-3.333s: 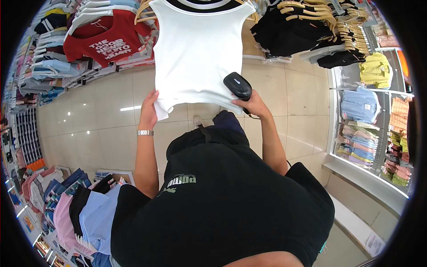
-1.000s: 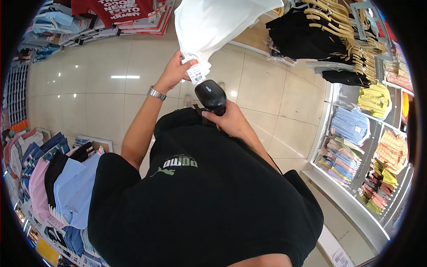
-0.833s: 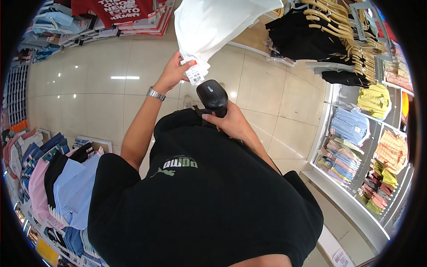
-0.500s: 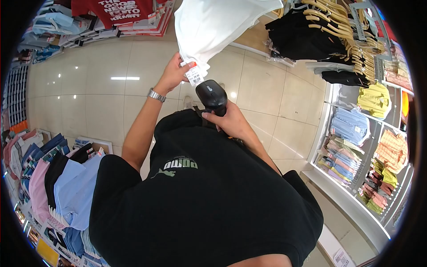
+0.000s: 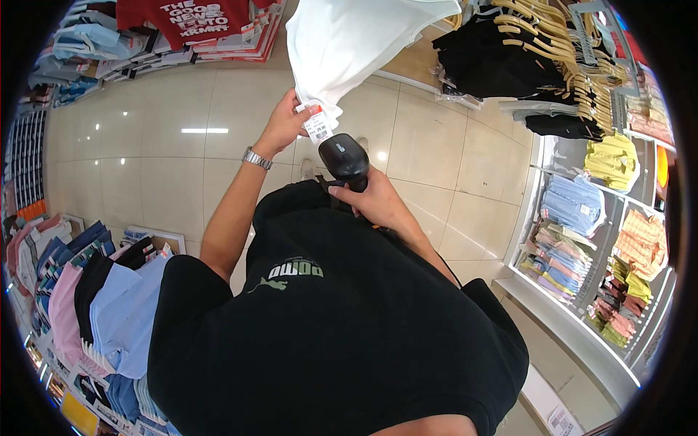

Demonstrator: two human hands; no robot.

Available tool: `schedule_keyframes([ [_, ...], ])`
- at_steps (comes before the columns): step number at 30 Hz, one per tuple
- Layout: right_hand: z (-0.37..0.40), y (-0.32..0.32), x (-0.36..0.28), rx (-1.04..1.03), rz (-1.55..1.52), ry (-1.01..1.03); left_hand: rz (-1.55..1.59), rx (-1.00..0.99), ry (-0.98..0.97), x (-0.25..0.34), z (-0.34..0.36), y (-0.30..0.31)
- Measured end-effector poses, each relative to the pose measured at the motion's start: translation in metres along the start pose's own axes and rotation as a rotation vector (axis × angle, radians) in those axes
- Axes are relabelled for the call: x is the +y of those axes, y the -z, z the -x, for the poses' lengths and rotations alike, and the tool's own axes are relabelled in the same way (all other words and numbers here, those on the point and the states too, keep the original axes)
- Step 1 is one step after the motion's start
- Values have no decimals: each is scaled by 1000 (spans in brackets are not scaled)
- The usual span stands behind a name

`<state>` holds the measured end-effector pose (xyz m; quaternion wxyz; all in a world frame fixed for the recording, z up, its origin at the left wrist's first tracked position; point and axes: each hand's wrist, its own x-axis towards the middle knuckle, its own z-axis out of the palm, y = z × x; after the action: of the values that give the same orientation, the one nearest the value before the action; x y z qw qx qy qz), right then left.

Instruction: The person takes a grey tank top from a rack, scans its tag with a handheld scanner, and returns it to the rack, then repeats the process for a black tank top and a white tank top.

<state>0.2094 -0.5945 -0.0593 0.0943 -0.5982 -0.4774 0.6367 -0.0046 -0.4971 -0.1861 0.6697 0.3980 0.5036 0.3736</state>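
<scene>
My left hand (image 5: 283, 127), with a metal watch on its wrist, pinches a white price tag (image 5: 318, 128) with an orange top edge. The tag lies against the lower end of a white garment (image 5: 349, 47) that stretches up out of view. My right hand (image 5: 374, 198) is wrapped round the handle of a black handheld scanner (image 5: 345, 158). The scanner's head is right beside the tag's lower end. Its handle is mostly hidden by the fingers.
Black clothes (image 5: 494, 62) hang on wooden hangers at the upper right. Shelves of folded shirts (image 5: 571, 203) stand at the right. Blue and pink garments (image 5: 127, 312) hang at the lower left. A red shirt (image 5: 193, 22) lies at the upper left. Tiled floor (image 5: 171, 171) shows between.
The tag and the scanner have shifted very slightly downward in view. Both hands keep their grips.
</scene>
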Motion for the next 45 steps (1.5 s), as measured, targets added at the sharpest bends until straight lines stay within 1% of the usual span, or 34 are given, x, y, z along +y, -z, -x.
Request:
schedule_keyframes([
  [12,-1,-1,-3,-21,2,3,33,-2,-10,-5,-1,0],
  [27,-6,-1,-2,-33,20,1,2,-10,6,-5,-3,4],
  [30,-4,0,-4,-37,26,-10,62,27,44,0,-2,0],
  [38,-1,0,-3,-37,1,-19,113,18,92,-6,-4,0],
  [41,-4,-1,0,-35,5,-6,88,16,117,-5,-6,3],
  [45,-2,-2,1,-32,10,-21,125,10,178,-5,-6,2],
])
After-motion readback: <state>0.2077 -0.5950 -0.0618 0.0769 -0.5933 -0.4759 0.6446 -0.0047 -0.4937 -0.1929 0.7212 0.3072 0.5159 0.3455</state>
